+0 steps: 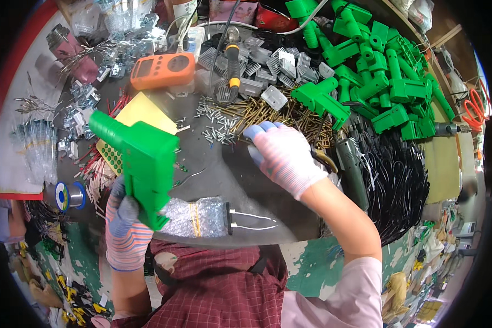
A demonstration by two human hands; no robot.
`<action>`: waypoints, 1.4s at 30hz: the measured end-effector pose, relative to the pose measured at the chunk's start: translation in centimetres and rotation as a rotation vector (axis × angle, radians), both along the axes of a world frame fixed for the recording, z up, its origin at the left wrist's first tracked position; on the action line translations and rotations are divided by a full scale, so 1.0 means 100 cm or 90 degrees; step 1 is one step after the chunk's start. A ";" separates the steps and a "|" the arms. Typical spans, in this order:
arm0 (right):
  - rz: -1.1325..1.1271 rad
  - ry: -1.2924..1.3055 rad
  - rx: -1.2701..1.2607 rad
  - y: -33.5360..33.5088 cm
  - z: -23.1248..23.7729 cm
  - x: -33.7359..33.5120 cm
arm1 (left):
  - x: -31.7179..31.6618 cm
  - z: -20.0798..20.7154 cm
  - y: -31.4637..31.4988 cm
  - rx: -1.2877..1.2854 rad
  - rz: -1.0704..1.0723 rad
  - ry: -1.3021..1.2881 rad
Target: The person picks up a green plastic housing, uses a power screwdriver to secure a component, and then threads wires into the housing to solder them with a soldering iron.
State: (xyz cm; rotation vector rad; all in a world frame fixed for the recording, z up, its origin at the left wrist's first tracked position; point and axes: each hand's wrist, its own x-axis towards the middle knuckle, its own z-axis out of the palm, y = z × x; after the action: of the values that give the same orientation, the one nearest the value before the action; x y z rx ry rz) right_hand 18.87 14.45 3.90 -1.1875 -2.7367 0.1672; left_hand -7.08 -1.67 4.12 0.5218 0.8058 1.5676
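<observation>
My left hand [127,229], in a striped knit glove with grey fingertips, grips a green plastic gun-shaped housing [147,158] by its lower end. The housing is held upright above the near left of the table, its round barrel pointing to the upper left. My right hand [284,156], gloved alike, is over the table at the edge of a pile of long brass-coloured screws [306,117]. Its fingers reach left with the thumb apart, and no object shows in them. Small silver screws [216,117] lie just left of its fingertips.
A bubble-wrapped bundle [202,217] with two white wires lies at the near edge. An orange multimeter [163,71], a screwdriver [233,65] and metal heat sinks [273,97] are farther back. Green housings [366,71] heap at right, above black cables [393,186]. A solder spool [71,195] stands left.
</observation>
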 end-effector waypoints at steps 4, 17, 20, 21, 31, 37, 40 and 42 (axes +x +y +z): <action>-0.030 -0.154 -0.025 -0.004 0.002 -0.026 | 0.004 0.009 -0.002 0.006 0.025 0.323; -0.227 0.727 -0.575 -0.062 0.043 0.027 | 0.022 0.001 0.001 0.135 0.028 0.649; -0.195 0.803 -0.541 -0.082 0.051 0.020 | 0.031 0.004 0.005 0.163 0.011 0.666; -0.186 0.819 -0.528 -0.083 0.049 0.017 | 0.034 0.006 0.005 0.164 0.006 0.668; -0.111 0.574 -0.241 -0.086 0.035 0.020 | 0.047 0.001 0.006 0.355 0.046 0.787; -0.072 0.513 -0.242 -0.080 0.027 0.021 | 0.060 0.000 0.008 0.403 0.090 0.759; -0.177 0.656 -0.253 -0.088 0.021 0.017 | 0.060 -0.003 0.005 0.287 0.052 0.781; -0.253 0.697 -0.246 -0.103 0.034 0.026 | 0.060 -0.007 0.006 0.231 0.101 0.763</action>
State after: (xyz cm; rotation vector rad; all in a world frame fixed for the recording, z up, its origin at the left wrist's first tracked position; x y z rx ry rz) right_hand 21.51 4.16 7.28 -1.1742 -1.5264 0.9811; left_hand -1.06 -1.08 3.42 1.7817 1.4572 1.4629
